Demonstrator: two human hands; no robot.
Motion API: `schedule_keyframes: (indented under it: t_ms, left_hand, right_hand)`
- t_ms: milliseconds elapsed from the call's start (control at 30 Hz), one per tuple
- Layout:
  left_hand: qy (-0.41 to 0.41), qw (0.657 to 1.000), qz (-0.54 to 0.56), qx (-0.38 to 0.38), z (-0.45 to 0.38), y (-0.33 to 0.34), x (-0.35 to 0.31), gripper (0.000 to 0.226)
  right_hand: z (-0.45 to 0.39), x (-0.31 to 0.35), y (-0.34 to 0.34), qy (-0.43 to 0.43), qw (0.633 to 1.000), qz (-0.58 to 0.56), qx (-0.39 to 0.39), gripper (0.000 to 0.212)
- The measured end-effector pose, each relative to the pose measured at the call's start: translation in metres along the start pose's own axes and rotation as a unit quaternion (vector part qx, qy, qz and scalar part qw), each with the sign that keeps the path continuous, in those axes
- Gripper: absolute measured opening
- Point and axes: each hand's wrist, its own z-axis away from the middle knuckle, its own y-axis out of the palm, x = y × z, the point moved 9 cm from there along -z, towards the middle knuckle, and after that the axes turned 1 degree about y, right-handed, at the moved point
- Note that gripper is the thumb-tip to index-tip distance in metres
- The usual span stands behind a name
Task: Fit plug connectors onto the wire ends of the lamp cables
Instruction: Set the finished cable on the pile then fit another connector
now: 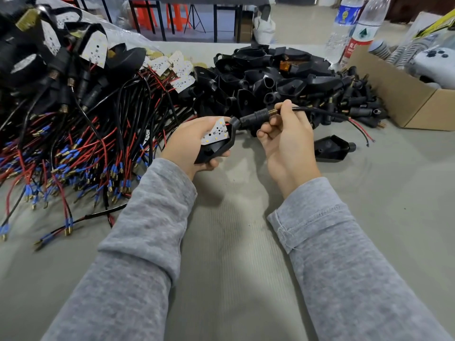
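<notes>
Gripped in the left hand [189,141] — lamp housing [216,146]; right hand [285,134] pinches its cable [320,110].

Lamp housing [216,146] underside behind left-hand fingers, cable [320,110] stretch inside right fist, bottle [344,23] tops cut off.

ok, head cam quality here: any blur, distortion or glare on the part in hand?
Head view: sharp in the middle, so the lamp board in the left hand and the cable in the right hand read clearly; wide-angle bending tilts the bottles at the edge; light is soft, with faint shadows under the hands and no glare.
</notes>
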Motion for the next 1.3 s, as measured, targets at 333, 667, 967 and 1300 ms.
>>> schedule_keyframes:
  t_ms: [333, 667, 967, 1300]
  left_hand:
    - [0.062, 0.997, -0.01, -0.035, 0.004, -0.004, -0.01, 0.019]
    - [0.136, 0.985, -0.069, -0.084, 0.006, -0.01, -0.022, 0.018]
    - [0.164, 0.974, -0.101, -0.116, 0.01, -0.016, -0.029, 0.013]
    - [0.274, 0.911, -0.27, -0.15, 0.017, -0.017, -0.046, 0.012]
  right_hand:
    - [0.014, -0.025, 0.027, 0.089, 0.98, 0.133, 0.118, 0.013]
    - [0.016, -0.026, 0.028, 0.08, 0.979, 0.139, 0.124, 0.037]
    - [0.012, -0.018, 0.028, 0.015, 0.983, 0.145, 0.107, 0.05]
    - [0.003, -0.018, 0.019, -0.007, 0.981, 0.168, 0.098, 0.057]
